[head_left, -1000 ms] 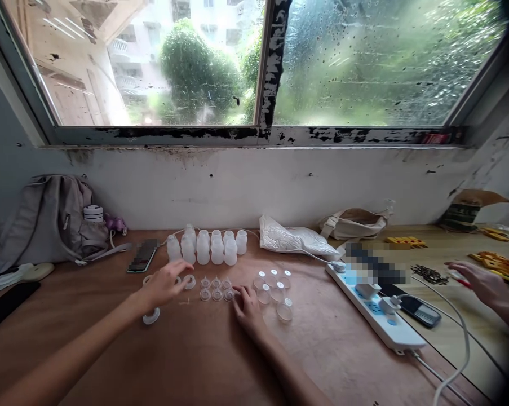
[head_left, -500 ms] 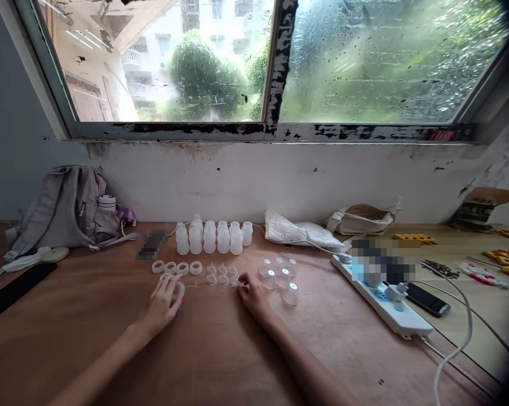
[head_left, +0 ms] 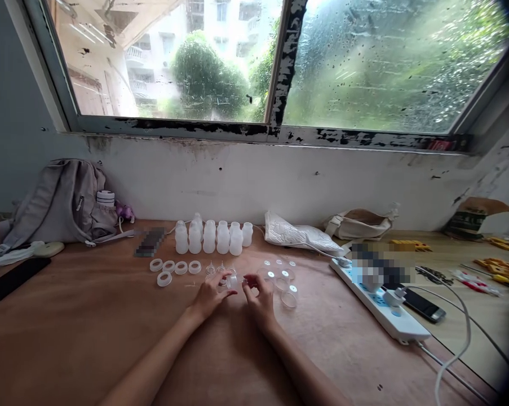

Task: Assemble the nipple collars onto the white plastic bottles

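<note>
My left hand is closed on a translucent bottle collar ring, held up just over the table beside the clear silicone nipples, some of which it hides. My right hand faces it a short gap away, fingertips pinched on a small clear piece that looks like a nipple. Several more white collar rings lie to the left. Clear dome caps with pale round spots stand just right of my right hand. Frosted small bottles stand upright in rows behind.
A white power strip with plugs and cables lies to the right, near a phone. A silvery padded pouch and a beige bag sit by the wall. A grey backpack leans at the left, behind a black flat object.
My left hand has carried a collar ring rightward from the ring group to beside the nipples. My right hand has shifted slightly right, away from the nipples, fingers pinched. The view has tilted slightly.
</note>
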Demonstrator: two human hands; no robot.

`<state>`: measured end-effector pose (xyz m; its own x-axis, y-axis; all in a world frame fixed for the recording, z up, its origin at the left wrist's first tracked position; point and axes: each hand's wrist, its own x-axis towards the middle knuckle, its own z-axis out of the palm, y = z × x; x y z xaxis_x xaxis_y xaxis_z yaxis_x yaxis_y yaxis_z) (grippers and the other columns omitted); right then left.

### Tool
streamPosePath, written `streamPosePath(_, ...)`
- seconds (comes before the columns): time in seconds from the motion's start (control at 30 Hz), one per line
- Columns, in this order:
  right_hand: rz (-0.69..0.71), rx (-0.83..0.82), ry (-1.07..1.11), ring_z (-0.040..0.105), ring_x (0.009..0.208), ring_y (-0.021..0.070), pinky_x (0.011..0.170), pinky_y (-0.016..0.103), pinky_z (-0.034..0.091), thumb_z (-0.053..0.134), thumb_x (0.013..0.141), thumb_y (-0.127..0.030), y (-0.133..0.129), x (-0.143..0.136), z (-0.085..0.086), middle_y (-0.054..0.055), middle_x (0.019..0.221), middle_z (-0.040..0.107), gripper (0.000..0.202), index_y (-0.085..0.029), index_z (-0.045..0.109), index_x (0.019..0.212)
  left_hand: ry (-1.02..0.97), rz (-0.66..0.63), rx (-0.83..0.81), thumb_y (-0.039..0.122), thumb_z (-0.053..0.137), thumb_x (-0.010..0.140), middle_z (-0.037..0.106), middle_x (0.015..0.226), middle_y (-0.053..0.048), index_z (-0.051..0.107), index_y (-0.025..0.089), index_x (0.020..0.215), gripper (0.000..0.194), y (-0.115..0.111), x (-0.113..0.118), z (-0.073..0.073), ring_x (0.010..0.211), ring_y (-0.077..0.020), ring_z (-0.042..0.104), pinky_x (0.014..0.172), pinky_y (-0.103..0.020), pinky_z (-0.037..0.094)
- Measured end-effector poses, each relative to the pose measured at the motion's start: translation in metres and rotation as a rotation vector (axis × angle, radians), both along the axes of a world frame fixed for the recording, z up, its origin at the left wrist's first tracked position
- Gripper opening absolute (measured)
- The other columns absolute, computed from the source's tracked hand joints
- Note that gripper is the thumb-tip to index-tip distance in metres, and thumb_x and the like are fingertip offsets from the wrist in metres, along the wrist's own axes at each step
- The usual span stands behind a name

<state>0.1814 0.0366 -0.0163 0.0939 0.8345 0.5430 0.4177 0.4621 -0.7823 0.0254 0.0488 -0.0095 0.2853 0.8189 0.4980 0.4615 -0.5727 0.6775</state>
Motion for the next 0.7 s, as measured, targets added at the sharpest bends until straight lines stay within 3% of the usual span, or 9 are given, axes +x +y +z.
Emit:
streamPosePath(0.1,0.059,0.002,-0.017,0.055,0.067,0.0152,0.062,0.027,0.044,0.048,0.073,-0.017,-0.004,-0.006,0.001,0.004,0.075,0.059,0.010,-0.018,0.055,0.080,-0.115,-0.028,-0.079,0.031,0.062,0.069,0.058,0.105,-0.002,0.049,0.023,0.105,0.040,-0.002,-0.003,-0.007,0.083,-0.0140,0.060,0.074,-0.029,0.051)
streamPosePath(0.23,0.104,-0.038,0.000,0.056,0.070,0.0156,0.062,0.026,0.045,0.047,0.074,-0.016,-0.007,-0.014,0.004,0.004,0.077,0.061,0.014,-0.018,0.056,0.084,-0.188,-0.026,-0.102,0.029,0.062,0.069,0.057,0.105,-0.003,0.049,0.022,0.103,0.037,-0.006,-0.008,-0.003,0.084,-0.0138,0.060,0.075,-0.030,0.052)
streamPosePath(0.5,0.048,-0.066,-0.052,0.054,0.064,0.0143,0.057,0.025,0.044,0.047,0.073,-0.014,-0.006,-0.017,0.002,0.004,0.074,0.059,0.012,-0.017,0.056,0.081,-0.105,-0.037,-0.032,0.023,0.061,0.069,0.058,0.102,-0.005,0.048,0.022,0.105,0.038,-0.010,-0.009,0.002,0.087,-0.0167,0.058,0.072,-0.031,0.052)
streamPosePath(0.7,0.207,-0.161,0.086,0.057,0.069,0.0151,0.062,0.026,0.046,0.046,0.071,-0.012,-0.008,-0.017,0.005,0.003,0.075,0.060,0.015,-0.018,0.056,0.081,-0.085,-0.079,0.008,0.018,0.058,0.070,0.055,0.104,-0.005,0.049,0.021,0.103,0.034,-0.011,-0.007,0.000,0.095,-0.0171,0.054,0.073,-0.029,0.051)
